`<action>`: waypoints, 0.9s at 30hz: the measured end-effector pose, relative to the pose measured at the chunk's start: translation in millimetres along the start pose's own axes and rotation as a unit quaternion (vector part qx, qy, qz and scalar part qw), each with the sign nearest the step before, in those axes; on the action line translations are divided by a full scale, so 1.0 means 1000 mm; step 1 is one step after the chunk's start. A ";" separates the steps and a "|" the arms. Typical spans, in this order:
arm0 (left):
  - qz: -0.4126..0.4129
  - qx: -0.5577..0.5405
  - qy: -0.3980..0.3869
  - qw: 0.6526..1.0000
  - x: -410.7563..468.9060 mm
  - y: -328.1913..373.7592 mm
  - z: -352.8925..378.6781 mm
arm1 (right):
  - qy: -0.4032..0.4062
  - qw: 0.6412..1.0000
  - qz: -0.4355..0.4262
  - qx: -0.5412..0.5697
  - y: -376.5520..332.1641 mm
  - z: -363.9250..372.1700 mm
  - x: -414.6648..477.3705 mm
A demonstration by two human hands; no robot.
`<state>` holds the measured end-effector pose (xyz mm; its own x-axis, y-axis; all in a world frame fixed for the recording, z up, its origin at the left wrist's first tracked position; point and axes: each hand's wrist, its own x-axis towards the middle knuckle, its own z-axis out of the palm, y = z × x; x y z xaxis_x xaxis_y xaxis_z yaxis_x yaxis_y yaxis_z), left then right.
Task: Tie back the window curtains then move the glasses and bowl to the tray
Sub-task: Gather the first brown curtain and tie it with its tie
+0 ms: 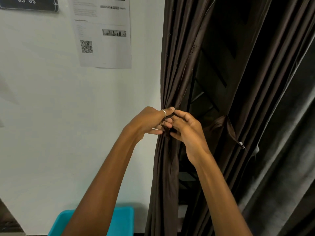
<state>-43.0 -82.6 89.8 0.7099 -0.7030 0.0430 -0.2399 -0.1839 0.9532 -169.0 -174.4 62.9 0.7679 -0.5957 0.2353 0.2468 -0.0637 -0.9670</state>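
A dark brown curtain (177, 65) hangs beside the white wall, gathered at waist height by a matching brown tie-back band (219, 126) that wraps round its folds. My left hand (150, 121), with a silver ring on one finger, pinches the thin end of the band at the curtain's left edge. My right hand (185, 128) meets it there, fingers curled round the same strip. A loose end of the band (238, 140) hangs at the right. A turquoise tray (122, 220) sits below, partly hidden by my left forearm. No glasses or bowl are in view.
A printed sheet with a QR code (102, 34) is taped to the white wall, with a dark sign reading WS 05 (27, 2) at the top left. A second grey curtain (281, 167) hangs at the right.
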 end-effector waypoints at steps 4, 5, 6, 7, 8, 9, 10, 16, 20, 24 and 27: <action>0.018 -0.009 0.006 1.000 0.006 -0.006 0.002 | -0.028 0.994 -0.017 -0.105 0.009 -0.003 0.004; 0.019 -0.020 -0.001 1.000 0.006 -0.008 0.002 | -0.025 0.988 -0.037 -0.150 0.013 -0.003 0.005; 0.020 -0.024 -0.007 0.999 0.007 -0.008 0.002 | -0.014 0.977 -0.065 -0.200 0.017 -0.003 0.005; 0.024 -0.021 -0.011 0.999 0.008 -0.009 0.003 | 0.005 0.963 -0.100 -0.250 0.021 -0.001 0.003; 0.029 -0.015 -0.013 0.999 0.009 -0.009 0.003 | 0.032 0.945 -0.138 -0.295 0.025 0.001 0.002; 0.034 -0.011 -0.014 0.999 0.009 -0.010 0.004 | 0.062 0.926 -0.174 -0.328 0.029 0.003 0.000; 0.038 -0.009 -0.013 0.999 0.010 -0.010 0.004 | 0.088 0.911 -0.203 -0.347 0.033 0.006 -0.002; 0.067 0.000 -0.023 0.997 0.010 -0.015 -0.001 | 0.107 0.904 -0.188 -0.368 0.037 0.006 -0.003; 0.122 0.092 0.004 0.988 0.008 -0.023 -0.001 | 0.089 0.884 -0.222 -0.402 0.033 -0.001 -0.003; 0.235 0.161 0.104 0.953 0.006 -0.034 0.002 | 0.058 0.866 -0.234 -0.438 0.026 -0.007 -0.004; 0.279 0.121 0.106 0.947 0.003 -0.039 0.004 | 0.038 0.868 -0.242 -0.431 0.018 -0.012 -0.007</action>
<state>-33.7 -80.0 51.2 0.5391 -0.5883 0.6027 -0.7431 0.0045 0.6692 -176.6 -181.2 42.9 0.6484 -0.3806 0.6594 -0.0296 -0.8780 -0.4777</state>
